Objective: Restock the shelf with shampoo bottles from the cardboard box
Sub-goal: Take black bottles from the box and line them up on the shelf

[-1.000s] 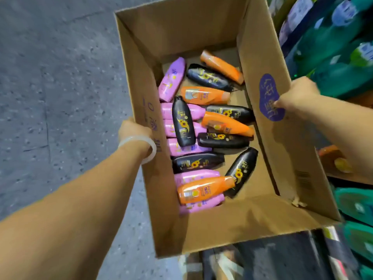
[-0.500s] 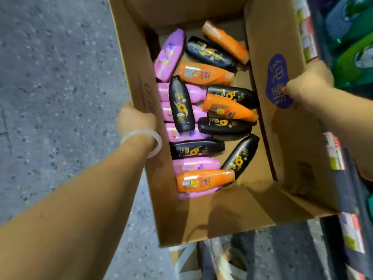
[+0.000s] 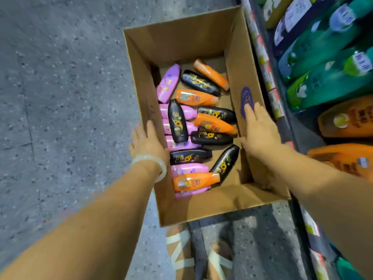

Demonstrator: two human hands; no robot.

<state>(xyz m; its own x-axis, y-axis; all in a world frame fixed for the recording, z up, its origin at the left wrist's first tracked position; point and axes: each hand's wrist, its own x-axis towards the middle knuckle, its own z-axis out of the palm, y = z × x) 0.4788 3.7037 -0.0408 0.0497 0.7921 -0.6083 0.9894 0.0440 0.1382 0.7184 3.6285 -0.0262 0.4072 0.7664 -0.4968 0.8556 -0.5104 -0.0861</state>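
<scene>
The left hand (image 3: 148, 141) lay flat, fingers straight, on the left wall of the cardboard box (image 3: 181, 43). The right hand (image 3: 259, 131) was spread on its right wall. The shampoo bottles (image 3: 198, 130) lay inside the box, which stood on the grey speckled floor (image 3: 60, 87) beside the shelf (image 3: 327, 77).

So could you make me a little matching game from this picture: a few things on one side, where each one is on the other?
Things:
1. box
2. green bottles
3. bracelet
4. right hand

Places:
A. on the left wrist
B. on the floor
C. on the shelf at right
D. against the box's right wall

Pairs: 1-B, 2-C, 3-A, 4-D
</scene>
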